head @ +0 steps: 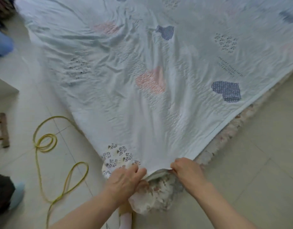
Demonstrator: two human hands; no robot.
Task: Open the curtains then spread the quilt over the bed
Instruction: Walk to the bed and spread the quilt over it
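Where the bed's near corner meets lower centre frame, the left hand (126,177) and right hand (186,169) each pinch the pale heart-patterned quilt (142,80), which stretches away over the bed toward the top.

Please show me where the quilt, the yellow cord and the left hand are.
quilt (159,80): head view, on the pink heart near its middle.
yellow cord (46,142): head view, on the coiled loops.
left hand (124,180): head view, on its back.
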